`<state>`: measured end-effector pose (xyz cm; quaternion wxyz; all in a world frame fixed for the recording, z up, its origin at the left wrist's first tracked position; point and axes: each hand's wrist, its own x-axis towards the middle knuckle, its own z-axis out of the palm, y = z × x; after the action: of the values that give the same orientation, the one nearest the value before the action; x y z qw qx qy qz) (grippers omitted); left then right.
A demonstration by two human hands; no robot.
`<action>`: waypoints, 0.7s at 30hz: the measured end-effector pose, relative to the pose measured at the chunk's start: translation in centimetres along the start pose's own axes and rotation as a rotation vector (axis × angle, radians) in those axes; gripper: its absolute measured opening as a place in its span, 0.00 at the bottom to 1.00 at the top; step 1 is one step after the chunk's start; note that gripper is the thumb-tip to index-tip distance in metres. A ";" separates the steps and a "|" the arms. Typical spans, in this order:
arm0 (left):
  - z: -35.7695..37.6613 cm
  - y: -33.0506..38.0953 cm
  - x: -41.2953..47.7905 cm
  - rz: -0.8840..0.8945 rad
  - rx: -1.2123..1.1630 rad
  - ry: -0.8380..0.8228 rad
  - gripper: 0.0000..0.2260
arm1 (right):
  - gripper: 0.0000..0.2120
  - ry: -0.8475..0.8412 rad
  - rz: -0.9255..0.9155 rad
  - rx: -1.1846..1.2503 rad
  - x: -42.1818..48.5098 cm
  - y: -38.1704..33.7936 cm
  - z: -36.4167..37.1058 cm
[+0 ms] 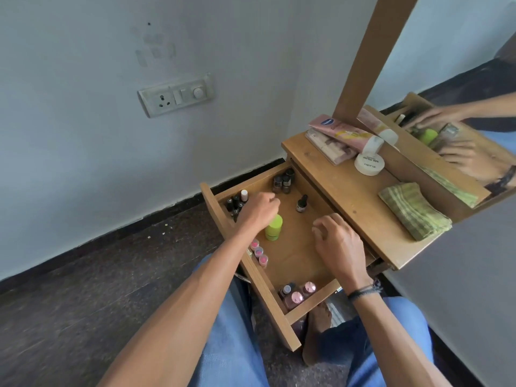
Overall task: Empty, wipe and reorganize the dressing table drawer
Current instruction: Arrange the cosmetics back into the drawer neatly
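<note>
Knees (231, 344) in jeans fill the near edge. Beyond, the worktop (349, 196) lies at two o'clock, its open drawer (296, 255) at centre. Right hand (337, 244) hovers over the drawer floor, grip loose, fingers apart, empty. Left hand (258, 212) curls beside the green jar (273, 229); whether its grip holds anything I cannot tell. Dark bottles (236, 203) stand at its ten o'clock.
</note>
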<state>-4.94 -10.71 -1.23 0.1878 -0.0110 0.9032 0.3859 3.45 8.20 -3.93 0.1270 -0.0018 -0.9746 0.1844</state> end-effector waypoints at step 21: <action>2.5 0.2 6.0 -0.185 -0.217 0.206 0.09 | 0.04 -0.145 0.107 0.085 -0.7 1.2 1.4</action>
<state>-9.73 -8.07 -4.81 0.1267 -0.1536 0.8659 0.4590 3.72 8.80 -5.79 0.0459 -0.0353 -0.9711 0.2316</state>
